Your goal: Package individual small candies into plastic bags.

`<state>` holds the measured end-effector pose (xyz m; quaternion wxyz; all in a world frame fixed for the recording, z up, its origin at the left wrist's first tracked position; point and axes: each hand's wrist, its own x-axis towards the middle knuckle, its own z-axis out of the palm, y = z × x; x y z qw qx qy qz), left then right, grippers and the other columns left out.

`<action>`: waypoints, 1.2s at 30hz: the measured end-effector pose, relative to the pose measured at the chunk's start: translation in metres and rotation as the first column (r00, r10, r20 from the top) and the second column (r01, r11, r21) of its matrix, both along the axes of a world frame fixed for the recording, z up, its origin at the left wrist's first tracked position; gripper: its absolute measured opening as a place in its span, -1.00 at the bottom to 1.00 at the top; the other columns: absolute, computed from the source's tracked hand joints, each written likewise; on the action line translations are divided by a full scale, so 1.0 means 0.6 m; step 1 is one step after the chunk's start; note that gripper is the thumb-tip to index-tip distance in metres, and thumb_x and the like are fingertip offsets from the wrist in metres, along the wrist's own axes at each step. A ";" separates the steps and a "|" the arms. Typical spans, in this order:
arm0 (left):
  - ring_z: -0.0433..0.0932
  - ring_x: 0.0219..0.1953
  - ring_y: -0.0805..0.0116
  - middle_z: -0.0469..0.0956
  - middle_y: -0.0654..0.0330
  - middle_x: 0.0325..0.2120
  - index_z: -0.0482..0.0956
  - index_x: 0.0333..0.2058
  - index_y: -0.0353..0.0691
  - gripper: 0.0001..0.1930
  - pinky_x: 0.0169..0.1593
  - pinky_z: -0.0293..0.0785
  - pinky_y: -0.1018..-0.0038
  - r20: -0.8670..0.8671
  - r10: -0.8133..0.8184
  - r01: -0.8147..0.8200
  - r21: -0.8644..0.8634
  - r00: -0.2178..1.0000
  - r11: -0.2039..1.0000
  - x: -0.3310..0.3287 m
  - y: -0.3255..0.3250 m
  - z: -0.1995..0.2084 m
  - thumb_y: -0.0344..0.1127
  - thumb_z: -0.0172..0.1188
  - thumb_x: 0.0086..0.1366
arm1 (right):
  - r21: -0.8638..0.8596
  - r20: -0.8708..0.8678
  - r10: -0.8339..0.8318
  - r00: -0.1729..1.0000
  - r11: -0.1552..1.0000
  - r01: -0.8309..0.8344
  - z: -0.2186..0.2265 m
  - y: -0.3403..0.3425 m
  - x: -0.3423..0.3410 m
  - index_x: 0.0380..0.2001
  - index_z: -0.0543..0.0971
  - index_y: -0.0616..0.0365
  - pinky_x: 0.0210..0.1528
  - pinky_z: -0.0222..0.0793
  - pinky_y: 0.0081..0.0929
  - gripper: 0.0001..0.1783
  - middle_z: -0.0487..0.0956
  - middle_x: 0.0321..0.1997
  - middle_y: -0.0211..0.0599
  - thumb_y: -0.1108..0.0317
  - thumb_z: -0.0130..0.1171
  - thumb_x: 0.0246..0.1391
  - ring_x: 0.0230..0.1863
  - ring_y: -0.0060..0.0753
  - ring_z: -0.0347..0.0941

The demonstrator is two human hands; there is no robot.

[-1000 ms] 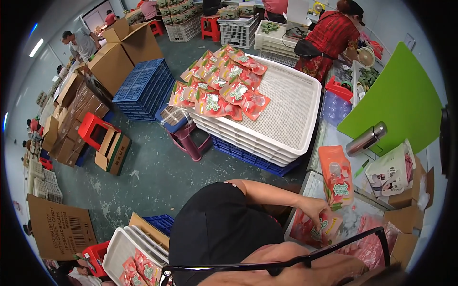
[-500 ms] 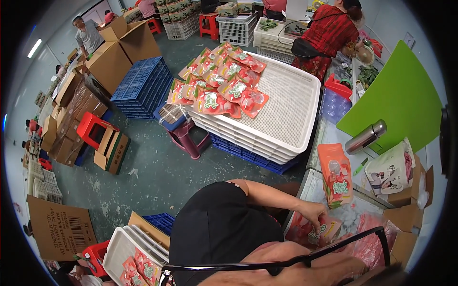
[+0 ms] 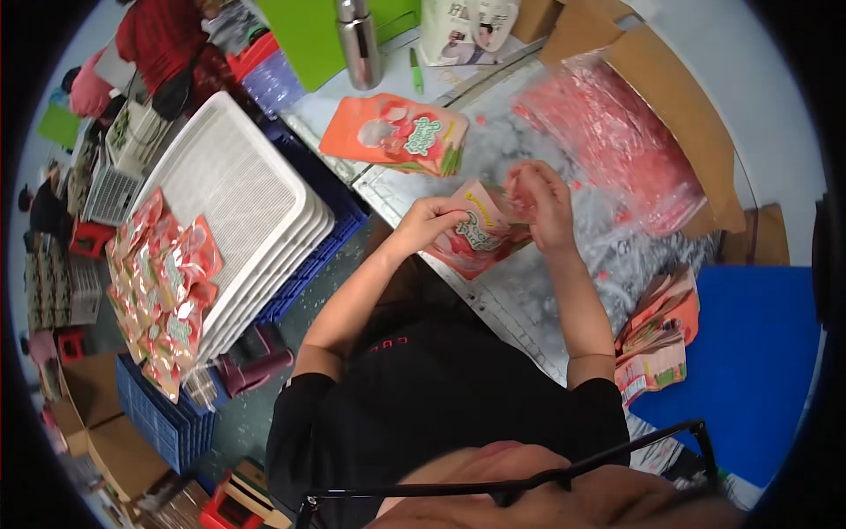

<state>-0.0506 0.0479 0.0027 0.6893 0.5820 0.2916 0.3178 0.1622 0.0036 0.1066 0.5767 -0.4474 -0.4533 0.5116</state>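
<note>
Above the marble-patterned table, my left hand point(image 3: 429, 227) is closed on a red-and-pink foil pouch point(image 3: 480, 240), the thumb across its front. My right hand point(image 3: 545, 201) is at the pouch's upper right edge with its fingers curled together. Something small and pinkish shows at those fingertips, too blurred to name. A neat stack of flat pouches point(image 3: 388, 132) lies just beyond my left hand. To the far right of my hands is a heap of pink items in clear plastic point(image 3: 617, 132). Another bundle of flat pouches point(image 3: 661, 339) lies beside my right forearm.
Filled pouches point(image 3: 167, 295) lie on stacked white trays point(image 3: 238, 159) at left. Beyond the table stack stand a steel flask point(image 3: 357, 48), a green pen point(image 3: 416, 72) and a white bag point(image 3: 467, 31). A cardboard box wall point(image 3: 683, 97) borders the pink heap; a blue panel point(image 3: 740, 353) is at right.
My view has swung right from the trays toward the table. The pouch that lay on the table is now raised in my left hand, and my right hand has come into sight at its edge.
</note>
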 end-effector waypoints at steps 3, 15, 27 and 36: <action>0.49 -0.31 0.69 0.64 0.35 -0.38 0.64 -0.17 -0.39 -0.76 -0.23 0.45 0.63 0.022 -0.012 0.013 -0.044 1.000 0.999 0.007 0.002 -0.007 -0.31 0.23 0.32 | -0.030 0.238 0.034 0.971 0.999 -0.028 0.008 0.007 -0.003 -0.26 0.54 0.24 -0.20 0.32 -0.62 -0.78 0.54 -0.34 -0.41 0.34 -0.04 0.32 -0.32 -0.60 0.42; 0.43 -0.34 0.66 0.61 0.34 -0.42 0.59 -0.08 -0.37 -0.69 -0.24 0.47 0.55 -0.132 0.037 -0.017 0.146 0.991 0.989 0.015 -0.008 0.022 -0.22 0.09 0.42 | 0.262 0.690 -0.162 0.705 0.965 -0.034 -0.006 -0.002 -0.023 -0.33 0.51 0.31 -0.23 0.37 -0.35 -0.88 0.48 -0.44 -0.13 0.45 0.06 0.17 -0.32 -0.17 0.49; 0.52 -0.29 0.53 0.65 0.14 -0.34 0.57 -0.04 -0.32 -0.66 -0.16 0.48 0.46 -0.084 -0.008 0.032 0.285 0.996 0.958 0.009 -0.015 0.017 -0.17 0.05 0.43 | 0.168 0.845 -0.070 0.530 0.976 -0.138 0.030 -0.001 -0.028 -0.38 0.50 0.31 -0.36 0.32 -0.31 -0.85 0.48 -0.46 -0.02 0.42 0.07 0.17 -0.45 -0.03 0.42; 0.50 -0.35 0.54 0.62 0.20 -0.41 0.59 -0.17 -0.40 -0.65 -0.26 0.48 0.46 0.091 -0.005 -0.015 0.227 0.996 0.974 -0.010 -0.045 0.035 -0.16 0.04 0.44 | -0.040 0.764 0.248 0.596 0.940 -0.339 0.041 0.001 -0.035 -0.41 0.50 0.34 -0.41 0.31 -0.35 -0.73 0.49 -0.55 -0.08 0.32 0.02 0.24 -0.55 -0.25 0.38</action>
